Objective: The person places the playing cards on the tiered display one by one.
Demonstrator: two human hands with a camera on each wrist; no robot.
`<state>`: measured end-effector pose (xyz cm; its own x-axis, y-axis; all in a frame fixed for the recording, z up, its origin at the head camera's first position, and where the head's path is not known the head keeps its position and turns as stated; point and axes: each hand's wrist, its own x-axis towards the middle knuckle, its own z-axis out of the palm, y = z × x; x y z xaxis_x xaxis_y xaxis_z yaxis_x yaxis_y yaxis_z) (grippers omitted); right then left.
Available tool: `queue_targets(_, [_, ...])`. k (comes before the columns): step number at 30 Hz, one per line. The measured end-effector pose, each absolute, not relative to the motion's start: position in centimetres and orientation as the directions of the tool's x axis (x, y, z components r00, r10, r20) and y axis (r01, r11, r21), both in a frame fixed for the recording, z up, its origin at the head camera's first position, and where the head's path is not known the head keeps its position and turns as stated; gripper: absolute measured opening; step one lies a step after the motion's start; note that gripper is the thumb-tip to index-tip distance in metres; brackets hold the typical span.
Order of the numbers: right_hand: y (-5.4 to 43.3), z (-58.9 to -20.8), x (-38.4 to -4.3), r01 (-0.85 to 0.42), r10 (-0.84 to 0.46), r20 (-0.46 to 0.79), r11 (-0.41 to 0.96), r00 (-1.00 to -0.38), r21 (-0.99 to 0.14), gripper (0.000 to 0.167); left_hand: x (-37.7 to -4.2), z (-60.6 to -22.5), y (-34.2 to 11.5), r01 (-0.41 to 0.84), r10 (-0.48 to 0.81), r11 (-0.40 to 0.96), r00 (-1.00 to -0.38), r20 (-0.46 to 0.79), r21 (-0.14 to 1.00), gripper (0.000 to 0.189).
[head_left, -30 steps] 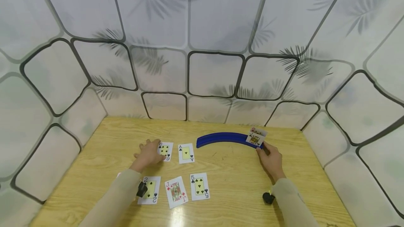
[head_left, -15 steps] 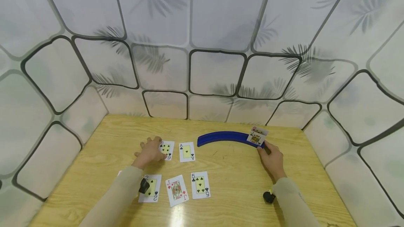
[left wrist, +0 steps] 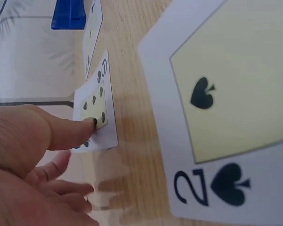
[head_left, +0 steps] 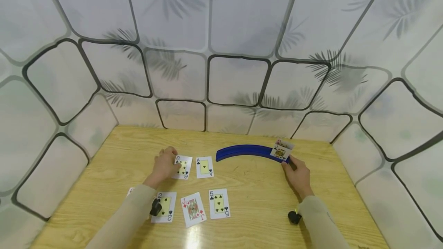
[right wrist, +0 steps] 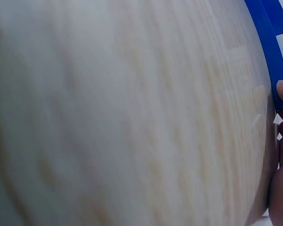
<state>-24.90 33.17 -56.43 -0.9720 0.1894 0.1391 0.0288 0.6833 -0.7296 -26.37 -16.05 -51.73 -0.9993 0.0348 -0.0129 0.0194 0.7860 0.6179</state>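
Observation:
My left hand point(head_left: 164, 167) pinches the left side of a six of spades playing card point(head_left: 184, 169). In the left wrist view the thumb lies on the card's face and the card tilts up from the table; the finger behind it is hidden. My right hand point(head_left: 298, 174) grips the right end of a curved blue card holder point(head_left: 243, 150), its thumb on the front edge in the right wrist view. A face card point(head_left: 279, 152) stands in that end of the holder, with a red-marked card point(head_left: 283, 143) behind it.
An ace of clubs point(head_left: 210, 164) lies right of the six. Nearer me are a two of spades point(head_left: 168, 203), a jack of diamonds point(head_left: 193, 209) and a five of clubs point(head_left: 219, 203). My left sleeve point(head_left: 126, 216) mostly covers another card. Patterned walls point(head_left: 180, 114) enclose the wooden table point(head_left: 252, 210).
The left thumb has moved onto the face of the six of spades, and the card has shifted slightly right and towards me. My right hand stays on the card holder.

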Motion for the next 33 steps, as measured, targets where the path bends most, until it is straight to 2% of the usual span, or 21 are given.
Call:
queue_targets(6, [33.0,-56.4,-24.9,0.017,0.187,0.151,0.681,-0.971,-0.732,0.059,-26.8,-52.0,-16.6,0.036,0.051,0.652,-0.999,0.003,0.757,0.025])
queue_targets(12, [33.0,-56.4,-24.9,0.020,0.189,0.150,0.683,-0.971,-0.730,0.059,-27.0,-50.9,-17.0,0.011,0.080,0.512,-0.996,-0.034,0.859,0.025])
queue_targets(21, [33.3,-56.5,-24.9,0.031,0.183,0.126,0.676,-0.975,-0.737,0.060,-27.0,-49.6,-16.6,0.051,0.114,0.413,-0.993,0.004,0.909,0.028])
queue_targets(29, [33.3,-56.6,-25.0,0.023,0.181,0.139,0.684,-0.974,-0.729,0.059,-27.5,-49.5,-14.4,0.101,0.070,0.301,-0.994,0.083,0.948,0.032])
queue_targets(33, [33.4,-56.6,-25.0,0.026,0.187,0.140,0.683,-0.972,-0.730,0.059,-27.9,-49.3,-12.8,0.090,0.036,0.269,-0.996,0.083,0.959,0.031])
